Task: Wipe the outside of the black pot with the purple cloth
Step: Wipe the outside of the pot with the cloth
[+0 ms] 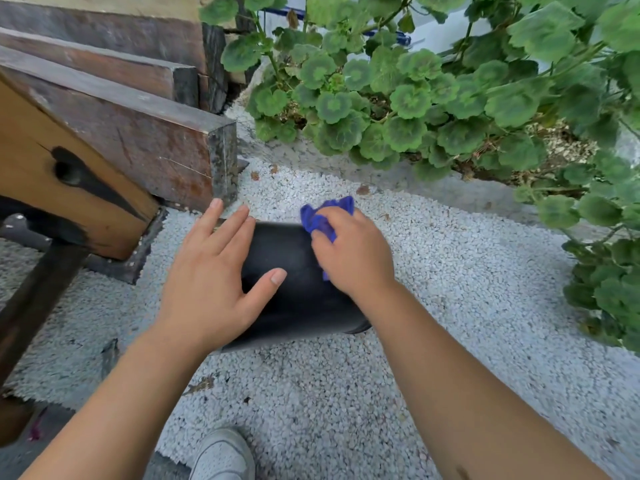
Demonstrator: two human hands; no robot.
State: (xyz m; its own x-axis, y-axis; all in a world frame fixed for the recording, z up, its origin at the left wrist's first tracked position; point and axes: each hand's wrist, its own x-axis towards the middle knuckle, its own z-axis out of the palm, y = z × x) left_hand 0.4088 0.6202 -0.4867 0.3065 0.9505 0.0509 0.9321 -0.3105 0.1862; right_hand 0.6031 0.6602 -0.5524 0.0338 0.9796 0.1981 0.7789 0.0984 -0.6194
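Note:
The black pot lies on its side on white gravel in the middle of the head view, its wider rim toward me. My left hand rests flat on the pot's left flank, fingers spread and thumb across the top. My right hand presses the bunched purple cloth against the pot's upper right side, near its far end. Most of the cloth is hidden under that hand; a crumpled end sticks out beyond the knuckles.
Stacked dark wooden beams and a slanted wooden post stand at the left. A leafy green plant fills the top right behind a stone kerb. White gravel covers the ground. A grey shoe shows at the bottom.

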